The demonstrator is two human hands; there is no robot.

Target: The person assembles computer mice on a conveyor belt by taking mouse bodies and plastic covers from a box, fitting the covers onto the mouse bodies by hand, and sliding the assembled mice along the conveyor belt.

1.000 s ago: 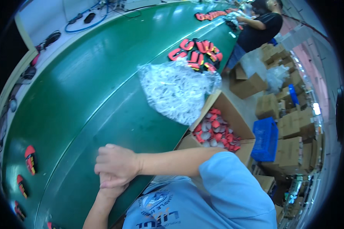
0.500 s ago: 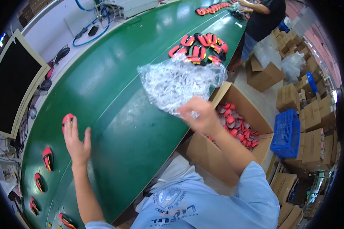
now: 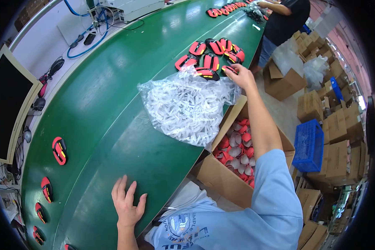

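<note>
My right hand reaches to the far group of shells, its fingers closed on a red-and-black oval plastic shell, shaped like a computer mouse. Several similar red-and-black shells with yellow accents lie beside it. My left hand, empty with fingers spread, is over the near part of the green work surface; whether it touches is unclear. At the left a line of spaced shells begins with one shell farther away than the rest. A clear plastic bag of small whitish strips lies between my hands.
An open carton of red and grey curved pieces stands at the table edge below my right arm. A blue crate and stacked cartons are to the right. A monitor is left. A person works at the far end.
My left hand has left the shell at the left and moved nearer and rightward. My right hand has gone from the bag's near edge to the far shells and taken hold of one.
</note>
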